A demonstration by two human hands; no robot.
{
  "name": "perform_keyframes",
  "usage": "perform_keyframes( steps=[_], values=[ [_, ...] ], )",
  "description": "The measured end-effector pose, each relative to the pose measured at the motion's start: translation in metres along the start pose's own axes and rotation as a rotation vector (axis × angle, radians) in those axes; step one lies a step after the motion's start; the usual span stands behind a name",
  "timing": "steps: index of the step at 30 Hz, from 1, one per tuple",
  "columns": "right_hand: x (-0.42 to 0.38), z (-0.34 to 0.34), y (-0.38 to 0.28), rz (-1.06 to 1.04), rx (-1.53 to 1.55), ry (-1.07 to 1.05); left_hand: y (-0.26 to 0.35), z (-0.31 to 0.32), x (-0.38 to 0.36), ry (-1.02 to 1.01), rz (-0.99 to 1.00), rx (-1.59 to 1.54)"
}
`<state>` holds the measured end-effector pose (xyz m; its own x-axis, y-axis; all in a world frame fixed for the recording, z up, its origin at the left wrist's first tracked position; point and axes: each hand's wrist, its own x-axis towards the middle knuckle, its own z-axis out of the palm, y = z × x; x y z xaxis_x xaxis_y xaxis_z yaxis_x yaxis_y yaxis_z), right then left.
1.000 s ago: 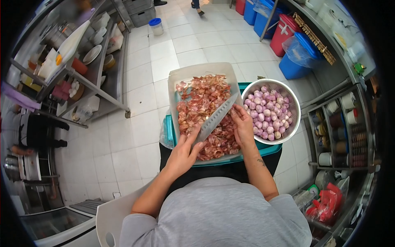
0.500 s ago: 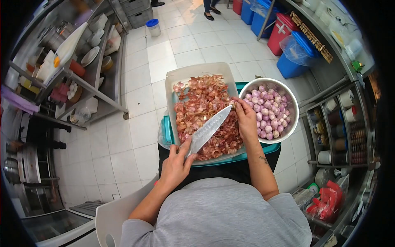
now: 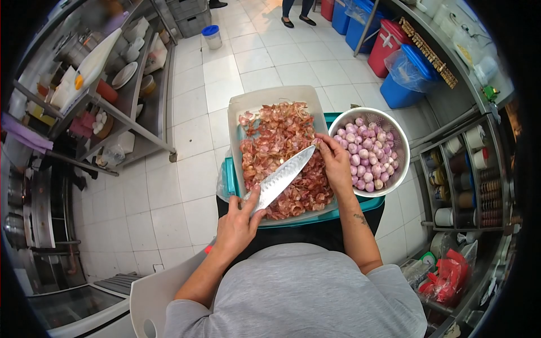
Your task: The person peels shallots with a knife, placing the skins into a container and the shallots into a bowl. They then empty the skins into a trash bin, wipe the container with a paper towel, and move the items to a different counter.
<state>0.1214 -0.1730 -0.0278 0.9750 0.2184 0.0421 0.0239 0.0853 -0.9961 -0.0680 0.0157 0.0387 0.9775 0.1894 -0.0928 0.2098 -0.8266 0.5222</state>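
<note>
My left hand (image 3: 238, 224) is wrapped round the rear end of a large knife (image 3: 283, 179), whose blade points up and to the right. The tip meets the fingers of my right hand (image 3: 335, 163), which are pinched together; what they hold is too small to make out. Both hands are over a clear plastic tub (image 3: 273, 97) full of reddish-brown onion skins (image 3: 276, 132). Right of my right hand, a white colander (image 3: 402, 163) holds several peeled purple shallots (image 3: 369, 152). Tub and colander rest on a teal container (image 3: 360, 204) at my lap.
Metal shelves (image 3: 143, 127) with dishes stand at the left. A white bucket (image 3: 212, 38) with a blue lid is on the tiled floor. Blue bins (image 3: 403, 90) and a red bin (image 3: 385, 48) line the right. Another person's legs (image 3: 297, 8) show at the top.
The knife and my left hand have shifted slightly, with the tip a little further left. At the top, the other person's feet have moved, and both shoes now show.
</note>
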Motion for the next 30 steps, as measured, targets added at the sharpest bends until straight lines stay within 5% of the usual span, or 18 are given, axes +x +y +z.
perform_keyframes(
  steps=[7,23,30],
  values=[
    [0.001,0.005,0.007,0.120,0.444,-0.028,-0.009,0.018,-0.003,0.084,0.035,-0.067],
    [0.004,0.010,0.000,0.226,0.490,-0.045,-0.027,0.035,-0.001,0.276,0.135,0.018],
    [0.006,0.007,0.002,0.231,0.519,-0.053,-0.030,0.033,0.001,0.207,0.048,-0.249]
  ],
)
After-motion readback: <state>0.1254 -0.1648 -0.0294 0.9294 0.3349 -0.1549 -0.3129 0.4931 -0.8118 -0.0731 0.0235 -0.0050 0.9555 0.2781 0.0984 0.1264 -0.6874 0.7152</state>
